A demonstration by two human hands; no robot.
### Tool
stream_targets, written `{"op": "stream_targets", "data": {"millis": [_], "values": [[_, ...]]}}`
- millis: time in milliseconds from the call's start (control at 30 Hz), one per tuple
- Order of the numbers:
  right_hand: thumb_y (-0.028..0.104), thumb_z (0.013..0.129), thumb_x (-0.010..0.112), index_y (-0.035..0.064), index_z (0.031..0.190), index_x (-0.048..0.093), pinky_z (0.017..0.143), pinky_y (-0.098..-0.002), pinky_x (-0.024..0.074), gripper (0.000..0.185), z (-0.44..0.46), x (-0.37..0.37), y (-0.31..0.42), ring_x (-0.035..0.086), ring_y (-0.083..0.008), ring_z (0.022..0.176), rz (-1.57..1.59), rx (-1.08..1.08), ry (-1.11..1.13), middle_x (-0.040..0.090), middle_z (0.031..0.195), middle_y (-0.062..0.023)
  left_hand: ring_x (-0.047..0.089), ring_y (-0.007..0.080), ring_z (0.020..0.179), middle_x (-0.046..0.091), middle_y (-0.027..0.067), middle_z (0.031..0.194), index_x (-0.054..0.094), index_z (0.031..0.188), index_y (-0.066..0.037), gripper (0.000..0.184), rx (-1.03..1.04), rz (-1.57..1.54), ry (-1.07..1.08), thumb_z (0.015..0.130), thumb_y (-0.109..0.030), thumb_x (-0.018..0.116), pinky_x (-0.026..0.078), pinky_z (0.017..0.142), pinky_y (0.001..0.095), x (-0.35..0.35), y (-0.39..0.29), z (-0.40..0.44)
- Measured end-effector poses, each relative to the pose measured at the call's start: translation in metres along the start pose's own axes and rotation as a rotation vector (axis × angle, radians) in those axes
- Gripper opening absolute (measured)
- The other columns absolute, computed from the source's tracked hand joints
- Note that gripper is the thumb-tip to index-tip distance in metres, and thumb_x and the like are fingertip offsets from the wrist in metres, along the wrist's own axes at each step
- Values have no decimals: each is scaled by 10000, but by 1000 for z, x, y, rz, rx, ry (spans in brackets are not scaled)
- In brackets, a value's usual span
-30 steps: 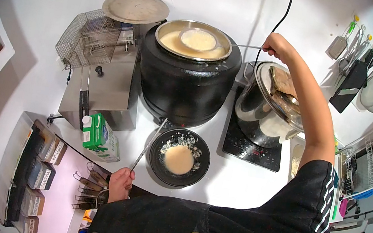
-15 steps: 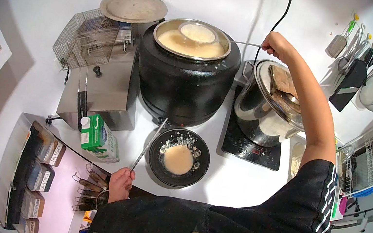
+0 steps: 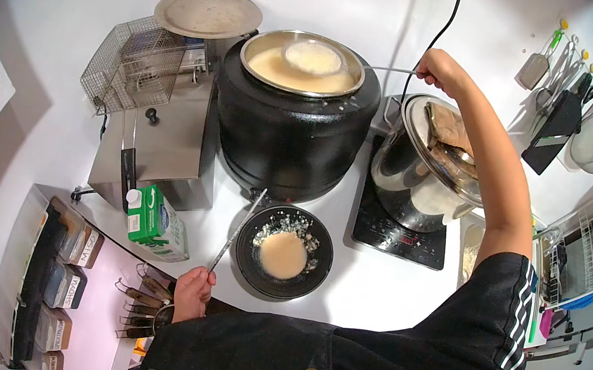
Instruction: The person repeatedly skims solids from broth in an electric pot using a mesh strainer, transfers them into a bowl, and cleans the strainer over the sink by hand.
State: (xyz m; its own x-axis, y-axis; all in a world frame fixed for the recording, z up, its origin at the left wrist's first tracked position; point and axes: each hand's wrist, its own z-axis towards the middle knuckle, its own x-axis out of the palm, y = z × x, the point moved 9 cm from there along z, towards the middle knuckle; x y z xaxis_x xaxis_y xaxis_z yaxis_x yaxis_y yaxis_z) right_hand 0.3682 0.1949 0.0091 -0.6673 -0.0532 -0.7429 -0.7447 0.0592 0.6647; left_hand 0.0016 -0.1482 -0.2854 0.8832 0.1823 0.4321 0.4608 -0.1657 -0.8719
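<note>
Yes, the right hand (image 3: pixel 442 72) curls its fingers round a scoop (image 3: pixel 393 69) at the pot's (image 3: pixel 287 144) mouth by the table's (image 3: pixel 388 294) back edge; the left hand's (image 3: pixel 193 293) grip a rod (image 3: pixel 236 234) beside the front-edge bowl (image 3: pixel 279 288).

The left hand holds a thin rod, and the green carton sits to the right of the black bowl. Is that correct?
Not quite: in the head view, the green carton sits to the left of the black bowl. The left hand does hold a thin rod.
</note>
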Motion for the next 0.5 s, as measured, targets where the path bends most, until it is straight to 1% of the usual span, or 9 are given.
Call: {"op": "stream_targets", "data": {"millis": [67, 100, 200, 267, 367, 433, 500], "values": [[115, 652, 443, 26, 576, 508, 393, -276, 205, 135, -2, 0, 0, 296, -109, 407, 6, 2, -13, 384, 459, -26, 217, 41, 388, 279, -62, 471, 485, 726, -41, 296, 11, 75, 15, 871, -297, 456, 155, 379, 212, 0, 0, 1], [115, 653, 443, 23, 578, 510, 391, -276, 206, 136, -3, 1, 0, 302, -108, 406, 16, 2, -12, 389, 463, -29, 217, 41, 388, 279, -62, 471, 485, 726, -41, 296, 11, 75, 15, 871, -297, 456, 155, 379, 212, 0, 0, 1], [115, 656, 442, 21, 583, 513, 389, -276, 207, 138, -5, 2, 1, 310, -107, 403, 22, 9, -5, 396, 467, -31, 220, 42, 390, 280, -61, 473, 484, 726, -39, 291, 6, 55, 15, 867, -292, 459, 155, 380, 212, 0, 0, 1], [116, 657, 442, 20, 587, 514, 389, -276, 208, 139, -9, 3, 1, 312, -106, 401, 17, 19, 4, 398, 468, -31, 210, 16, 397, 282, -78, 481, 500, 750, 0, 269, 15, 6, -12, 871, -237, 464, 136, 390, 196, 1, -2, -1], [121, 662, 435, 19, 593, 518, 390, -277, 207, 148, -12, -1, 0, 297, -107, 399, 16, 36, -44, 393, 460, -27, 212, 17, 395, 281, -77, 481, 500, 750, 1, 265, 8, -18, 7, 872, -231, 461, 138, 390, 195, 1, -1, -1], [166, 673, 441, 65, 566, 496, 386, -274, 168, 157, -5, -5, -4, 231, -93, 391, 17, 5, -60, 360, 453, 1, 213, 17, 394, 281, -76, 482, 499, 752, 3, 264, 10, -1, -6, 874, -227, 458, 138, 390, 195, 1, -1, -2], [168, 673, 440, 67, 566, 497, 386, -275, 167, 157, -7, -6, -4, 232, -94, 392, -1, 20, -61, 365, 456, 0, 214, 17, 393, 282, -76, 483, 498, 754, 6, 262, 11, 19, -17, 875, -223, 455, 139, 389, 195, 0, -1, -3]]}}
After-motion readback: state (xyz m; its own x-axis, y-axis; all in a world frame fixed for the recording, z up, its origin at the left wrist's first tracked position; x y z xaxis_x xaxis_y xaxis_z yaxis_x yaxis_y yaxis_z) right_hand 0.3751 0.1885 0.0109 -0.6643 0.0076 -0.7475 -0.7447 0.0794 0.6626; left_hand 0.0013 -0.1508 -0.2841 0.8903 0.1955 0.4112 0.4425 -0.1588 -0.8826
